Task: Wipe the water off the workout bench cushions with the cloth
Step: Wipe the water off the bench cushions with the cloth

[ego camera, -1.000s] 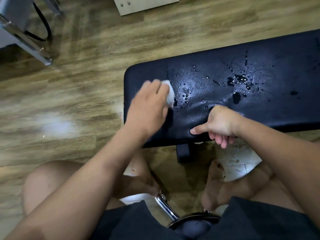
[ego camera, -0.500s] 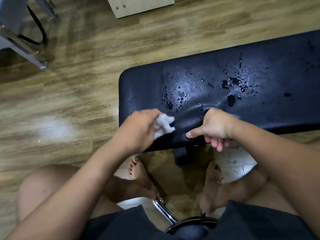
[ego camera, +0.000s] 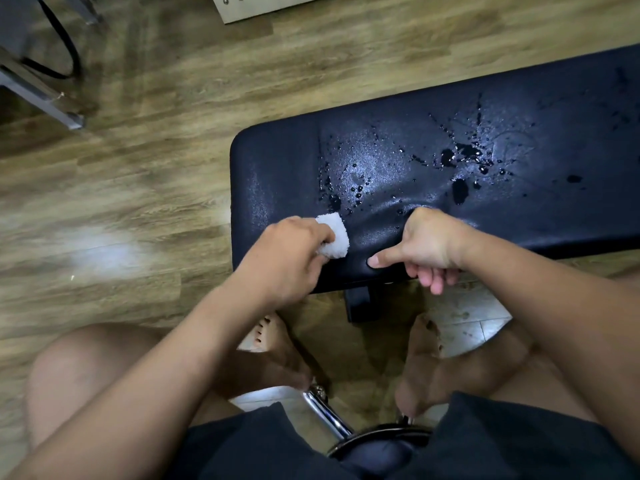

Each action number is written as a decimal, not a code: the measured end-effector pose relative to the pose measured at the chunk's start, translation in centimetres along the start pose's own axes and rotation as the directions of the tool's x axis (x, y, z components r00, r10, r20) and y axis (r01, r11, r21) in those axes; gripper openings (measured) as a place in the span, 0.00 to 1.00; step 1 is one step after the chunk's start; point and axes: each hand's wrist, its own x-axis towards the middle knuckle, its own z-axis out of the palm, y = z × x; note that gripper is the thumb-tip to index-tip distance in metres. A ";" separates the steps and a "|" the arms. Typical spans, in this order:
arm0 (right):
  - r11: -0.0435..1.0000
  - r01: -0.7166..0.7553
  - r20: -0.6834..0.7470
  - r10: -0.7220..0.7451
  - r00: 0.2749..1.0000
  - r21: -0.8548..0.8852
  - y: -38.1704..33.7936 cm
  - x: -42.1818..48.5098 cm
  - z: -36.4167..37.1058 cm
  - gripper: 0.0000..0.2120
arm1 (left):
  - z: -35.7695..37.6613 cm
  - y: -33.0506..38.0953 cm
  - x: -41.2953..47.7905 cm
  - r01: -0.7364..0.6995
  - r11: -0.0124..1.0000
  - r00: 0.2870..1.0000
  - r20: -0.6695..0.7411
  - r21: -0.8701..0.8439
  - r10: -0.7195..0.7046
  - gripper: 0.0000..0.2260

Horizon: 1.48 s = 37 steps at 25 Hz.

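A black padded bench cushion [ego camera: 540, 109] lies across the right half of the view, its left end facing me. Water drops and small puddles [ego camera: 460, 192] spread over its middle. My left hand [ego camera: 287, 258] grips a small wadded white cloth [ego camera: 334, 239] and presses it on the cushion's near left part. My right hand [ego camera: 429, 247] holds the cushion's near edge, thumb flat on top and fingers curled under the rim.
Wood-look floor [ego camera: 138, 174] surrounds the bench. A metal frame with a black cable [ego camera: 45, 81] stands at the far left, a pale cabinet base [ego camera: 263, 5] at the top. My bare legs, feet and a chrome stool base [ego camera: 332, 420] are below the bench.
My left hand dragged the cloth from the far left part of the cushion toward the near edge, then nudged it slightly right. My right hand kept its hold on the rim.
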 end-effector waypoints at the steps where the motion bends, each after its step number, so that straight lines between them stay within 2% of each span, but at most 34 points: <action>1: 1.000 0.001 0.002 -0.001 1.000 -0.001 -0.1 0.0 0.0 0.25 | -0.4 -0.5 0.4 0.046 0.997 0.999 0.032 -0.066 -0.044 0.09; 3: 1.000 0.001 -0.002 -0.001 1.000 -0.005 -0.1 -0.2 0.0 0.25 | -1.4 -1.4 2.0 0.172 0.964 0.981 0.130 -0.205 -0.147 0.10; 6: 1.000 0.000 -0.011 0.000 1.000 -0.012 -0.1 -0.1 0.1 0.25 | -2.5 -1.9 4.2 0.204 0.926 0.971 0.182 -0.316 -0.152 0.11; 8: 1.000 -0.007 -0.012 0.007 1.000 -0.013 -0.2 -0.2 0.0 0.25 | -2.4 -1.8 4.7 0.118 0.965 0.992 0.078 -0.235 -0.102 0.10; 11: 1.000 -0.006 -0.012 0.006 1.000 -0.013 -0.2 -0.3 0.0 0.25 | -1.1 -1.6 3.8 -0.016 1.000 0.990 -0.143 0.013 0.018 0.02; 13: 1.000 0.000 -0.015 0.000 1.000 -0.008 -0.2 -0.4 0.0 0.25 | 0.5 -1.0 1.8 -0.042 0.996 0.974 -0.218 0.075 0.058 0.06; 17: 1.000 0.012 -0.021 -0.013 1.000 -0.014 -0.1 -0.4 0.1 0.25 | 2.4 -0.9 -1.1 -0.076 0.977 0.975 -0.188 0.199 0.114 0.20; 21: 1.000 0.014 -0.026 -0.015 1.000 -0.015 -0.3 -0.6 0.1 0.25 | 1.9 -1.3 1.4 -0.054 0.955 0.966 -0.228 0.292 0.124 0.13; 25: 1.000 0.004 -0.007 -0.004 1.000 -0.008 -0.2 -0.4 0.0 0.25 | 0.6 -1.8 3.2 -0.123 0.924 0.975 -0.131 0.363 0.181 0.11; 28: 1.000 -0.005 0.007 0.005 1.000 -0.002 -0.2 -0.3 -0.1 0.24 | -0.2 -1.4 3.5 -0.113 0.940 0.993 -0.007 0.321 0.122 0.12; 30: 1.000 -0.005 0.012 0.005 1.000 -0.002 -0.3 -0.3 -0.2 0.24 | -0.9 -1.5 4.4 -0.085 0.973 0.996 0.017 0.215 0.083 0.11; 33: 1.000 -0.005 0.013 0.005 1.000 -0.004 -0.3 -0.3 -0.2 0.24 | -2.7 -2.8 6.7 0.036 0.999 0.994 0.098 0.025 -0.038 0.12; 37: 1.000 -0.005 0.010 0.005 1.000 0.009 -0.3 -0.2 -0.2 0.24 | -2.4 -2.0 6.5 -0.124 0.966 0.985 0.148 0.227 0.092 0.14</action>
